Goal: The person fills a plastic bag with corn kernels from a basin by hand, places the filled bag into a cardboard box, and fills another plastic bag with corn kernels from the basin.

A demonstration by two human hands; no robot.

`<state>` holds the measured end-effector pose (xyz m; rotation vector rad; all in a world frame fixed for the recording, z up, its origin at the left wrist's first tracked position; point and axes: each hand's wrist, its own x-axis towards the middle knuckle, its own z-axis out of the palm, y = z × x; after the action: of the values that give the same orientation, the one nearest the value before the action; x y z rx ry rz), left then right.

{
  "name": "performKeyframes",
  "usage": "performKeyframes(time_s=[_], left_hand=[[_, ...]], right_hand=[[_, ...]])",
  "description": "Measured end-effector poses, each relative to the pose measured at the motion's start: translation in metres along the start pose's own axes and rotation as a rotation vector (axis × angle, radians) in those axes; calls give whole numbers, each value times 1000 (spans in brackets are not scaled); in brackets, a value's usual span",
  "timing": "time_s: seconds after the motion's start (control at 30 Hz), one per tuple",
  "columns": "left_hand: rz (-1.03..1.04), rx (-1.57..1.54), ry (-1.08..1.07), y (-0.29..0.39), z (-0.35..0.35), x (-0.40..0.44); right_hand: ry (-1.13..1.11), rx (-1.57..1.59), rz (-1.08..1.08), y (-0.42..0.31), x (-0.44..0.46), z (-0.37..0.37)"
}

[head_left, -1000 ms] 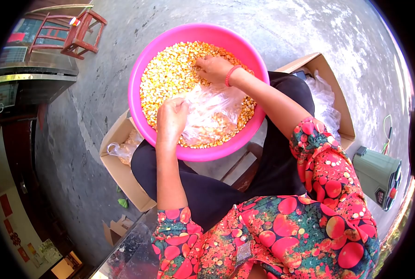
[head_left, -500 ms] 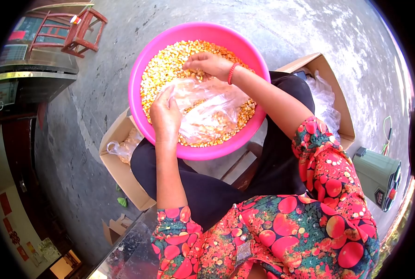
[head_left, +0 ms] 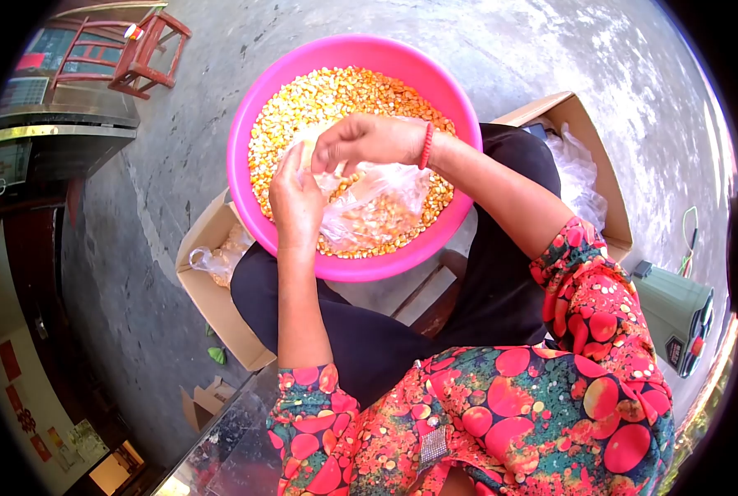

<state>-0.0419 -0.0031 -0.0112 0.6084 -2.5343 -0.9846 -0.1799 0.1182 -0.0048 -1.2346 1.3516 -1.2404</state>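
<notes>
A pink basin (head_left: 354,270) rests on my lap, holding loose yellow corn kernels (head_left: 336,87). Inside it lies a clear plastic bag (head_left: 377,207) with some kernels in or under its film. At the bag's left edge my left hand (head_left: 295,197) is closed on the plastic, its fingers pointing up. My right hand (head_left: 367,140), with a red bracelet at the wrist, is over the bag just right of my left fingertips. Its fingers are curled and slightly blurred, and whether they hold kernels or plastic cannot be made out.
An open cardboard box (head_left: 224,310) with a filled plastic bag stands at my left knee. Another box (head_left: 604,178) with plastic bags is at my right. A grey-green bin (head_left: 671,310) stands at the right, and a red wooden chair (head_left: 141,62) is at the upper left.
My right hand has come from the kernels at the upper middle down and left, close to my left hand. My left hand has shifted slightly left, and the bag's upper part has moved.
</notes>
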Motion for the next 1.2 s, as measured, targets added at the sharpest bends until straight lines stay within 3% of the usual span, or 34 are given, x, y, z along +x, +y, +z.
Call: performKeyframes(time_s=[0.07, 0.1, 0.17, 0.2, 0.23, 0.3, 0.43, 0.57, 0.63, 0.7, 0.73, 0.77, 0.83, 1.0, 1.17, 1.2], left_hand=[[-72, -116, -70, 0, 1, -1], [-70, -128, -96, -4, 4, -2], [-67, -140, -123, -4, 5, -5], [-91, -160, -202, 0, 4, -6], [-115, -180, -280, 2, 3, -6], [-75, -186, -305, -3, 6, -8], [-35, -192, -372, -12, 8, -9], [-4, -185, -373, -12, 8, -10], [-30, -173, -398, -11, 7, -9], [-39, -165, -399, -9, 7, -10], [-47, -157, -400, -7, 7, -10], [-47, -158, -399, -7, 7, -10], [-131, -106, -417, -7, 5, -8], [-56, -100, -238, -6, 1, -5], [-63, -39, -113, -7, 2, -4], [-55, -59, -82, -6, 2, -3]], right_hand=[[189, 226, 64, 2, 2, -10], [317, 147, 83, 4, 4, -15], [470, -276, 126, 17, 7, -31], [533, -537, 14, 40, 11, -39], [535, -538, 14, 49, 13, -40], [476, -777, 291, 63, 16, -37], [344, -821, 343, 62, 18, -12], [285, -618, 291, 66, 27, -4], [364, -582, 196, 93, 34, -6], [249, 30, 386, 105, 38, -12], [294, 229, 414, 88, 32, -10], [294, 228, 415, 78, 30, -11], [334, 684, 314, 63, 28, -13], [468, 676, 236, 39, 27, -23], [425, 627, 125, 20, 22, -18], [329, 574, 117, 17, 20, -14]])
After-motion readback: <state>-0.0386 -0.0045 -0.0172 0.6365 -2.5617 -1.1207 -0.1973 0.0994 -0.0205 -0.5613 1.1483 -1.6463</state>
